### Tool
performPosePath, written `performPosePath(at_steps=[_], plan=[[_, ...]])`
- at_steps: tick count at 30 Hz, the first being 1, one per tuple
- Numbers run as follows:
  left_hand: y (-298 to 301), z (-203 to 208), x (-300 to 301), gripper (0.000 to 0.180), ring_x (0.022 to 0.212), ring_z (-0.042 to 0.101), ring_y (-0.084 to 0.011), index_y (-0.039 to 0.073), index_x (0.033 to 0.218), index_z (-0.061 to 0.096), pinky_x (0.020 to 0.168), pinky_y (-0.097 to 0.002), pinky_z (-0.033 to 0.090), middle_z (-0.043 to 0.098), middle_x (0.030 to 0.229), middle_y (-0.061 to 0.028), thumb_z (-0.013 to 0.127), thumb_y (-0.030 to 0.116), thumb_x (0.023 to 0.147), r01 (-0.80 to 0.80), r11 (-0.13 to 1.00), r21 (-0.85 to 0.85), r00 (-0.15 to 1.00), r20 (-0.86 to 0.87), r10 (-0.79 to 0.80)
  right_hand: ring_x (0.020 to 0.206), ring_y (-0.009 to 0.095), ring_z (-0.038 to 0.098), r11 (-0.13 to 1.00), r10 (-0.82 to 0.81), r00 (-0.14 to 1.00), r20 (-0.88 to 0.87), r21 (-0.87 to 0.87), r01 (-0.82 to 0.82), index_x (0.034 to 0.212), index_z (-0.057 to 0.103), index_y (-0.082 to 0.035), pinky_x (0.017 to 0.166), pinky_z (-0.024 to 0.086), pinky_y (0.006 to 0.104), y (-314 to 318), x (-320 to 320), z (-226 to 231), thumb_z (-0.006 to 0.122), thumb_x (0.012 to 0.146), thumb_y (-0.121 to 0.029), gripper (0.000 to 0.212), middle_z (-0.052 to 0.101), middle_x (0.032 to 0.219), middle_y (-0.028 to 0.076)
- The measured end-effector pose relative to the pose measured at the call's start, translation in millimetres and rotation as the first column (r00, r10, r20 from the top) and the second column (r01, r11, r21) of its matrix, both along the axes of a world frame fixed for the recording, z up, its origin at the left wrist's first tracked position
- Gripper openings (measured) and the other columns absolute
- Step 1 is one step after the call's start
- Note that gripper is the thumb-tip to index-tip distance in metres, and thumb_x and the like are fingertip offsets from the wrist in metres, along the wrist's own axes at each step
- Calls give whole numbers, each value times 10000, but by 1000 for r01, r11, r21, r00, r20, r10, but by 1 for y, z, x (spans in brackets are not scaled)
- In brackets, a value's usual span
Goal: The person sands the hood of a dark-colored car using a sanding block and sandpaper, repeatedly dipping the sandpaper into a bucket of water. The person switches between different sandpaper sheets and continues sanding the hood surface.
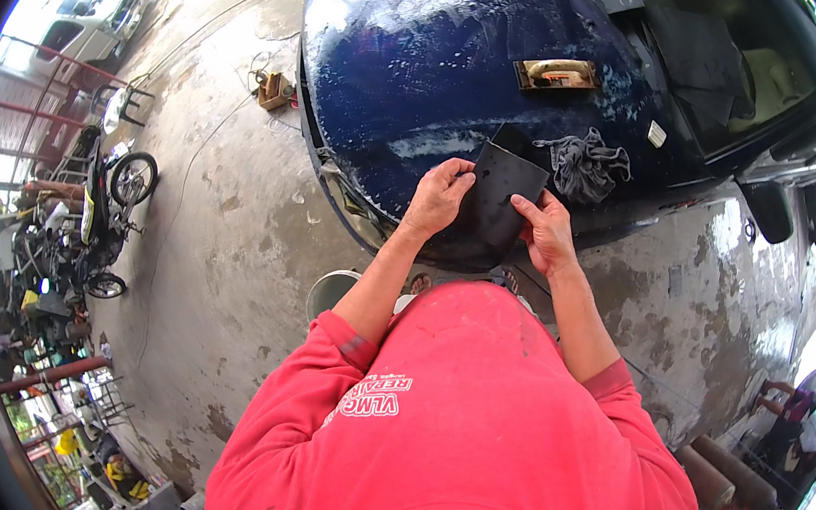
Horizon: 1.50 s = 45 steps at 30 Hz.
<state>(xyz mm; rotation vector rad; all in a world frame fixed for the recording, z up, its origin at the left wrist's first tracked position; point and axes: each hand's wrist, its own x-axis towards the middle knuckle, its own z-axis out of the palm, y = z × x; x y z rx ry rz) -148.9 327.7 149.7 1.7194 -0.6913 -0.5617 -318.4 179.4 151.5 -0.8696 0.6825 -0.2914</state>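
Between my two hands is a dark sheet of sandpaper (506, 191), held over the front edge of a dark blue car hood (380, 60). My left hand (440, 196) pinches its left side. My right hand (544, 228) grips the right side, thumb on top and fingers underneath. A second dark piece or flap shows behind the sheet's upper edge; I cannot tell whether it is joined. Just right of the sheet, a crumpled grey rag (589, 165) lies on the hood. Farther back rests a hand sanding block with a wooden handle (557, 74). The hood carries whitish wet smears.
A small whitish block (656, 134) sits near the windshield (701, 67). Left of my legs stands a pale bucket (328, 291). A wooden box (273, 91) and cords lie on the stained concrete floor (204, 191). Motorcycles (113, 191) line the left; a person (797, 420) is at far right.
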Motion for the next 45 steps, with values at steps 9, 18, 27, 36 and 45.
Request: performPosePath(at_steps=[9, 18, 27, 36, 45], plan=[[-26, -6, -11, 200, 818, 627, -68, -32, 1121, 775, 749, -273, 511, 750, 913, -3, 743, 158, 1069, 108, 985, 132, 988, -123, -92, 972, 167, 793, 970, -189, 982, -2, 153, 187, 1212, 750, -36, 851, 671, 339, -6, -45, -17, 790, 1053, -170, 212, 814, 1112, 59], [-44, -21, -19, 109, 809, 571, -44, -37, 1084, 750, 726, -237, 467, 700, 899, 30, 715, 66, 1078, -9, 993, -115, 980, -200, -15, 808, 88, 738, 999, -34, 995, 95, 10, 34, 983, 783, -32, 762, 610, 280, -11, -69, -17, 759, 1085, -269, 259, 785, 911, -15], [-45, -4, -35, 156, 822, 612, -90, -16, 1064, 744, 754, -278, 508, 702, 886, -23, 755, 139, 1067, 107, 994, 18, 969, 220, -108, 949, 160, 733, 984, -115, 978, -175, -157, 88, 1454, 712, -69, 783, 651, 350, -15, -91, -1, 777, 1038, -521, 618, 752, 1147, 72], [-60, 51, -79, 117, 713, 541, -37, 25, 985, 743, 644, -235, 437, 733, 911, 16, 788, 106, 1056, 449, 890, -75, 893, 66, -445, 1133, 232, 721, 919, -306, 951, 34, 272, 286, 1314, 743, -121, 936, 637, 458, -24, -119, 11, 735, 1020, -641, 597, 754, 1253, 60], [-79, 49, -93, 164, 1054, 710, -140, -41, 1140, 799, 949, -286, 540, 791, 1164, -87, 792, 85, 1035, 586, 764, -268, 732, -229, -642, 1265, 230, 700, 878, -385, 884, 266, 401, 262, 1377, 737, -97, 1108, 571, 488, -23, -172, 13, 575, 1007, -153, 408, 748, 1332, 75]])
